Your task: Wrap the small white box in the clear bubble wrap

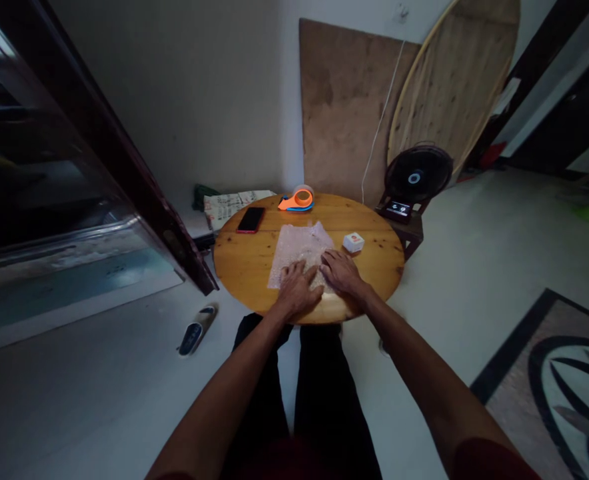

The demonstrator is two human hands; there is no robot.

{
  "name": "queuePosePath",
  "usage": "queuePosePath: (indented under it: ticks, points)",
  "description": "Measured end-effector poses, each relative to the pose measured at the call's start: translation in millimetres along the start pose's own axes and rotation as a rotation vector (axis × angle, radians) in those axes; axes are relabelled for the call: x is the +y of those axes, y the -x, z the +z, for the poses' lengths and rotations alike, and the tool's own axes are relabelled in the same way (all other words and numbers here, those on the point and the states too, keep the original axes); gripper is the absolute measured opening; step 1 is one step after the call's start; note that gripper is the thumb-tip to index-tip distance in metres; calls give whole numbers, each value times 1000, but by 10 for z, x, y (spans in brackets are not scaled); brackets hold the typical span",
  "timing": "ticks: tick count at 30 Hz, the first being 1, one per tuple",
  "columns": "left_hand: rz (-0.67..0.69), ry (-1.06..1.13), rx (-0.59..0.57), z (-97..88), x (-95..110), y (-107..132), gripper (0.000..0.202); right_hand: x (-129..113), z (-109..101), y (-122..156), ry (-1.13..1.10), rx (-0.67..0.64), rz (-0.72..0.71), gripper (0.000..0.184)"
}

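A sheet of pale pink bubble wrap [294, 241] lies on the round wooden table [237, 267]. My left hand [298, 288] rests on its near part, palm down with the fingers spread. On the right side of the sheet is my right hand [342, 270], also palm down, its fingers lying on the wrap. Whether anything sits under the film beneath my palms is hidden. Just beyond my right hand stands a small white box [353, 243] with a reddish mark.
An orange and blue tape dispenser [298, 199] sits at the table's far edge. A dark-screened phone [251, 219] lies at the left. Behind the table's right side stands a black fan [417, 177]. A slipper [197, 331] lies on the floor.
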State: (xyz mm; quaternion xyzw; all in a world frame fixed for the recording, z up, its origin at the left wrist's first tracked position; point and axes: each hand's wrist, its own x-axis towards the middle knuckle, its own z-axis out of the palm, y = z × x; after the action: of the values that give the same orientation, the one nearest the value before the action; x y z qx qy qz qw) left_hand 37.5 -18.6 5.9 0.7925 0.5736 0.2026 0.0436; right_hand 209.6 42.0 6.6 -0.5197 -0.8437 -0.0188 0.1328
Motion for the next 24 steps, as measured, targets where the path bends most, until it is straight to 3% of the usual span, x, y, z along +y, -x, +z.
queuePosePath:
  ticks: [5, 10, 15, 24]
  points:
    - [-52, 20, -12, -92, -46, -45, 42, -1, 14, -4, -30, -1, -13, 36]
    - [-30, -62, 35, -200, -240, -6, 36, 57, 56, -15, -62, 27, -33, 32]
    - [-42, -56, 47, -129, -368, 103, 37, 64, 66, -27, -73, 36, -36, 32]
    - [-83, -36, 56, -87, -346, 104, 34, 68, 83, -50, -57, -8, -26, 40]
